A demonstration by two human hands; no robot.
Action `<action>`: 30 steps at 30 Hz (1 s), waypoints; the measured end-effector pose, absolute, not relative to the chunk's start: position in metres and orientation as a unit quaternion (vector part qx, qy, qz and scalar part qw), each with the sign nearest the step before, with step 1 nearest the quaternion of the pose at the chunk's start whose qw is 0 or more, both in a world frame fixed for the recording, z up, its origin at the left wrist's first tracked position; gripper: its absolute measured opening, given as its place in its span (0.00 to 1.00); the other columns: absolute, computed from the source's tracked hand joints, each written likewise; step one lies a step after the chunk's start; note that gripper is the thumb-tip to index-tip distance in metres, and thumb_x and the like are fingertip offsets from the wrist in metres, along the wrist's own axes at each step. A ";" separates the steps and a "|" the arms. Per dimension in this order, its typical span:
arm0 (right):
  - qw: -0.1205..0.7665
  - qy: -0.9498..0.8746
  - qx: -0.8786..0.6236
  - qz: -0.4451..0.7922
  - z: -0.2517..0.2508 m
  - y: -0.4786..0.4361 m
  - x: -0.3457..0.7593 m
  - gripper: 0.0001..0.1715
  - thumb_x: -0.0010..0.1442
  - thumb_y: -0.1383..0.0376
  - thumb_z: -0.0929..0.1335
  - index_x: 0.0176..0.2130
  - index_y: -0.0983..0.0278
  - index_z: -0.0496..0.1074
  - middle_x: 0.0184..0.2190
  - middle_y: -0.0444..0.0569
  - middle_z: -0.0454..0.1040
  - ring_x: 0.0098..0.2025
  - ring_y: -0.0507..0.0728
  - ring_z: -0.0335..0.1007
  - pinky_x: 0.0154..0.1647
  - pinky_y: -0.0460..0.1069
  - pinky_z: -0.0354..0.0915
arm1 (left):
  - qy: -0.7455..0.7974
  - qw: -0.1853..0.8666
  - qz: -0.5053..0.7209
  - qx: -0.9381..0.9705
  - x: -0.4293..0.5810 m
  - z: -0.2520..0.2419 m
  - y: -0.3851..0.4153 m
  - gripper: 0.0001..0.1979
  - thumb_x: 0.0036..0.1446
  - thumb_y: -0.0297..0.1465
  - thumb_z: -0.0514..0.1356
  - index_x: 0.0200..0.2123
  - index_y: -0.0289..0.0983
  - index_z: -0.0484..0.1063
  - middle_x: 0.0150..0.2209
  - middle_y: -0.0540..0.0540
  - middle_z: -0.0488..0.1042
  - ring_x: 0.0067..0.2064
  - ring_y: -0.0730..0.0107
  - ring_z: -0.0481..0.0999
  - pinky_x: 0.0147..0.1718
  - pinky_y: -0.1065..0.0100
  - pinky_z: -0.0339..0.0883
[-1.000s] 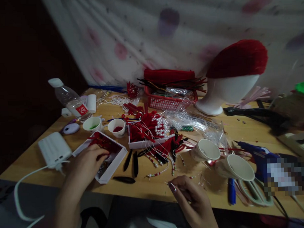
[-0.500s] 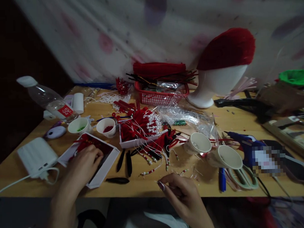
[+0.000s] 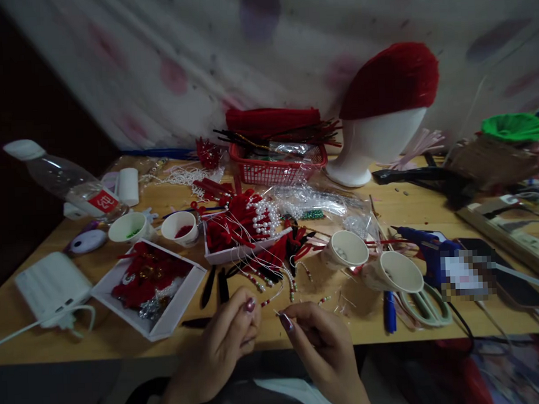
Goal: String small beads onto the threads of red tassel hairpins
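My left hand (image 3: 224, 345) and my right hand (image 3: 321, 341) meet at the table's front edge, both pinched. The right hand's thumb and forefinger hold a thin pin or wire whose tip points left toward the left hand's fingertips. What the left hand pinches is too small to make out. Just beyond the fingers lie strands of white and red beads (image 3: 272, 284). A white tray (image 3: 167, 323) of red ornaments sits left of the left hand.
A second white tray (image 3: 245, 253) holds red pieces and pearls. Two small cups (image 3: 179, 226) stand at the left, two tipped paper cups (image 3: 391, 271) at the right. Also here: a water bottle (image 3: 69, 185), power bank (image 3: 51, 286), red basket (image 3: 272, 166), foam head (image 3: 377, 139), blue glue gun (image 3: 424, 246), scissors (image 3: 426, 305).
My left hand has left the tray of red ornaments and moved right to meet my right hand at the front edge. The camera has panned slightly left.
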State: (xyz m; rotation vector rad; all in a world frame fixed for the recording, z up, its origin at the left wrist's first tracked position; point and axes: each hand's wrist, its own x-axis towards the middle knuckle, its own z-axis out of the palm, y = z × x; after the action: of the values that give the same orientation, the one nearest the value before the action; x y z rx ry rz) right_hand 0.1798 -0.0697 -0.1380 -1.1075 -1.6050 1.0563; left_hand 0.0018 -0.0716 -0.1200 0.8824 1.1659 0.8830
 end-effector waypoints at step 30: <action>0.460 -0.595 -0.477 0.455 -0.126 -0.074 0.168 0.16 0.64 0.58 0.66 0.29 0.65 0.71 0.19 0.41 0.62 0.20 0.48 0.52 0.18 0.43 0.52 | 0.324 0.821 0.469 0.008 0.030 -0.129 -0.062 0.16 0.37 0.26 0.78 0.29 0.32 0.77 0.27 0.51 0.75 0.29 0.79 0.74 0.31 0.78 0.69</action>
State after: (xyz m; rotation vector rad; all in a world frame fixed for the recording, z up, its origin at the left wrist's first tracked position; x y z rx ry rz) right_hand 0.1680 -0.0744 -0.1263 -1.1736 -1.4646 1.1187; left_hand 0.0302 -0.0616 -0.1294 0.0166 0.6900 0.9982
